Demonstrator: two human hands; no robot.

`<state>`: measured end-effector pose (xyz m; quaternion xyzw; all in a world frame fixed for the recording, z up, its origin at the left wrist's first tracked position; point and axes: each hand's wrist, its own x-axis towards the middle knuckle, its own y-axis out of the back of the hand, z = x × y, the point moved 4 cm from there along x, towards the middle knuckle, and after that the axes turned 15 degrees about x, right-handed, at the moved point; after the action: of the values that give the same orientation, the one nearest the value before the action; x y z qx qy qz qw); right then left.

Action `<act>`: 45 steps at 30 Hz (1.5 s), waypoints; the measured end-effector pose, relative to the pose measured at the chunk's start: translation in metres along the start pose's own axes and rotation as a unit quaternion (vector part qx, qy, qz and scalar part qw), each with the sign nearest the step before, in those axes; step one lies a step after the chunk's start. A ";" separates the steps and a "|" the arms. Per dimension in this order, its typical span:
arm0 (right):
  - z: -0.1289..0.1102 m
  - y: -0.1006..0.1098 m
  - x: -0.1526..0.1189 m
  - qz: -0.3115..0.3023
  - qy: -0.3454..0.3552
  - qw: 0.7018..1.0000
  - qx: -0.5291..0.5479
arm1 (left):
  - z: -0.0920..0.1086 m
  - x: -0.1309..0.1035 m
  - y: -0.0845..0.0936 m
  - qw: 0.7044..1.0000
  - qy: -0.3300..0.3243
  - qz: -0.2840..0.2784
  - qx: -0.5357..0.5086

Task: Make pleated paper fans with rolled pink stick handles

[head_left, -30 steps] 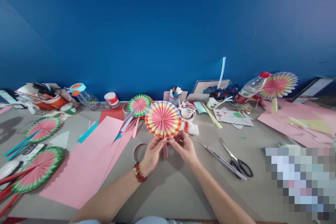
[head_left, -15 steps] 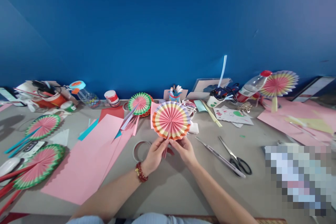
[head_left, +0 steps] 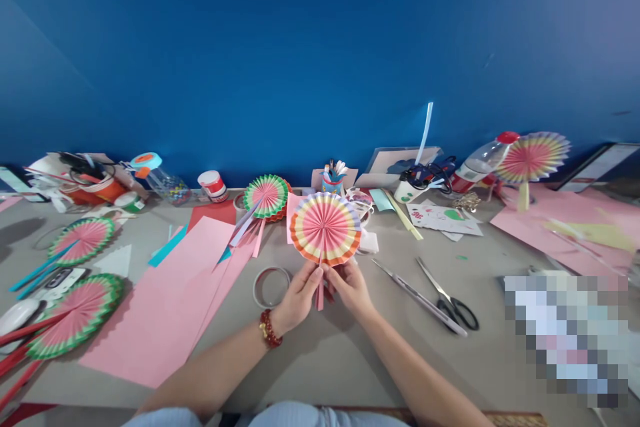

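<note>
A round pleated paper fan [head_left: 324, 227], pink in the middle with yellow, orange and lilac edges, is held upright in front of me. My left hand [head_left: 299, 293] pinches its base from the left, thumb on the front. From the other side my right hand [head_left: 349, 285] pinches the same base, its thumb close to the left one. A narrow pink paper strip hangs down between the thumbs. The fingers behind the fan are mostly hidden. Just left of my left hand lies a roll of tape [head_left: 256, 290].
Right of my hands lie a utility knife [head_left: 420, 297] and scissors [head_left: 453, 303]. Pink paper sheets [head_left: 165, 307] spread out on the left, near green-edged fans [head_left: 75, 317]. Another fan [head_left: 267, 197], a pen cup [head_left: 333, 181] and a bottle [head_left: 483, 163] stand along the blue wall.
The fan has turned slightly in my fingers, and the pink strip below it now shows more plainly between my thumbs. Both hands stay at its base.
</note>
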<state>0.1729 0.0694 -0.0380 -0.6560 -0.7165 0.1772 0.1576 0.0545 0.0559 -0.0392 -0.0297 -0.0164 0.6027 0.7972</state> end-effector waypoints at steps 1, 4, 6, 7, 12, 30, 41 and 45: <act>0.001 0.000 0.000 -0.002 -0.003 1.000 0.000 | 0.000 0.000 0.000 1.000 -0.003 -0.002 0.001; 0.002 -0.001 -0.001 -0.008 -0.010 1.000 0.002 | 0.001 0.000 0.000 1.000 -0.011 -0.014 -0.003; 0.001 -0.002 -0.001 -0.014 -0.016 1.000 0.004 | 0.001 0.001 -0.001 1.000 -0.015 -0.025 -0.010; 0.001 -0.002 -0.001 -0.018 -0.019 1.000 0.006 | 0.001 0.001 -0.002 0.999 -0.017 -0.032 -0.015; 0.000 -0.003 -0.002 -0.039 -0.037 0.998 0.025 | 0.003 0.002 -0.005 0.997 -0.030 -0.056 -0.031; 0.009 0.000 -0.003 -0.075 -0.091 0.988 0.101 | -0.002 0.002 -0.008 0.995 -0.048 -0.076 -0.043; 0.005 0.008 0.000 -0.017 -0.073 0.986 0.147 | 0.006 0.006 0.015 0.997 -0.025 0.064 -0.021; 0.007 0.007 -0.001 -0.014 -0.081 0.985 0.154 | 0.008 0.011 0.023 0.995 -0.023 0.090 -0.040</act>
<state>0.1759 0.0688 -0.0476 -0.5971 -0.7005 0.3355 0.2005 0.0347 0.0729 -0.0326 -0.0494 -0.0565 0.6714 0.7373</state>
